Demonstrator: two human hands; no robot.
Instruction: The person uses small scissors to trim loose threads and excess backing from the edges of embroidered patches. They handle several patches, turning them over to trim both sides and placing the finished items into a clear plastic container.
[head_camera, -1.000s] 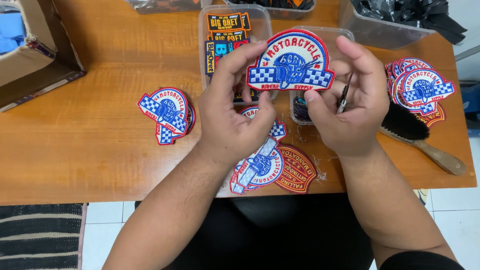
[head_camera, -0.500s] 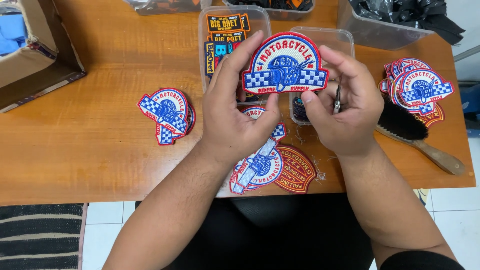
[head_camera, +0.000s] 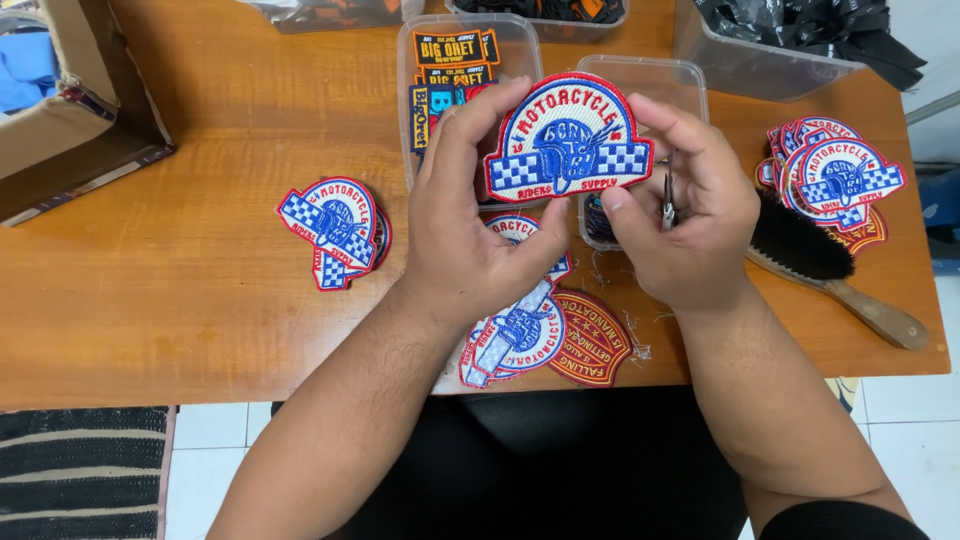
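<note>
There is 1 view, from a camera worn on the person's head. It looks steeply down and forward over the wooden surface (head_camera: 200, 300), close enough that both forearms run in from the bottom edge and the left hand (head_camera: 470, 235) and right hand (head_camera: 690, 225) sit near the middle of the frame. The near edge of the surface crosses the lower part, with tiled floor and a striped mat (head_camera: 80, 470) below it. The far side, with clear plastic containers (head_camera: 690, 75), is cut off at the top edge.
</note>
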